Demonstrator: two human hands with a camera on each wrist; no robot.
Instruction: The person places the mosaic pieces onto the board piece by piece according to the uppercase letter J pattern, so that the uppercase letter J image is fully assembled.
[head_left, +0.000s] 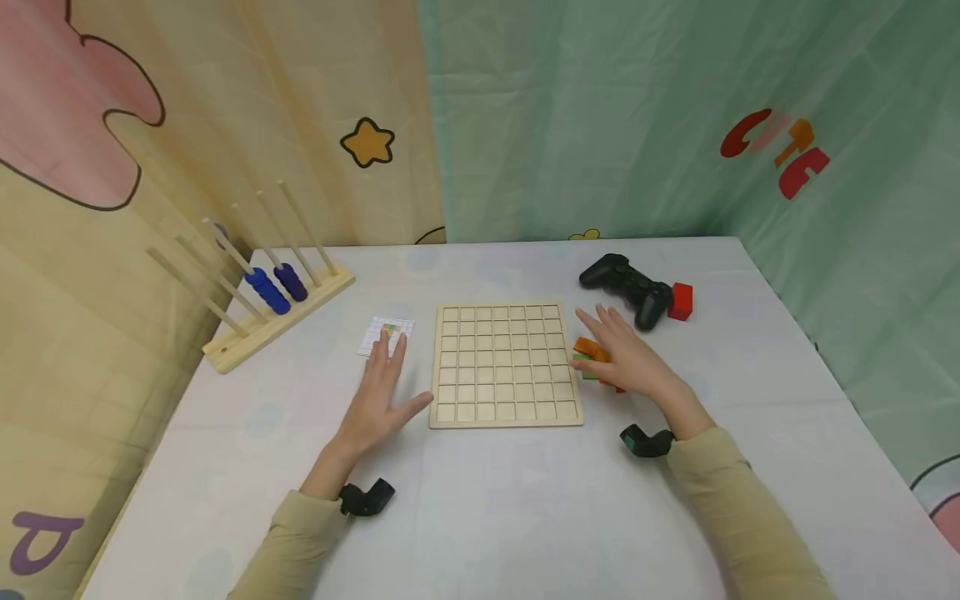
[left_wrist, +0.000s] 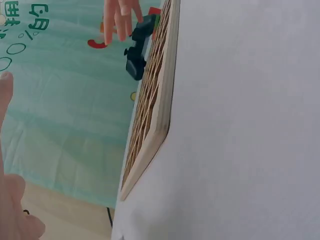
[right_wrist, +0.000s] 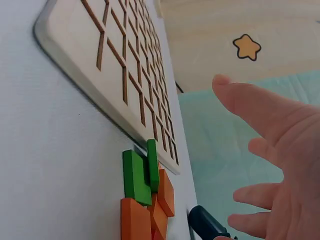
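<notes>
A wooden grid board (head_left: 507, 365) (left_wrist: 150, 110) (right_wrist: 120, 75) lies flat on the white table. My left hand (head_left: 382, 392) rests open on the table just left of the board, its fingertips at a small gridded card (head_left: 386, 336). My right hand (head_left: 626, 354) (right_wrist: 272, 165) hovers open, fingers spread, over a small pile of orange blocks (head_left: 588, 348) (right_wrist: 150, 212) and green blocks (head_left: 587, 367) (right_wrist: 137, 175) beside the board's right edge. Neither hand holds anything.
A black game controller (head_left: 628, 287) (left_wrist: 137, 50) and a red block (head_left: 681, 302) lie behind the right hand. A wooden peg rack (head_left: 266, 304) with blue and purple rings stands at the back left. Fabric walls enclose the table.
</notes>
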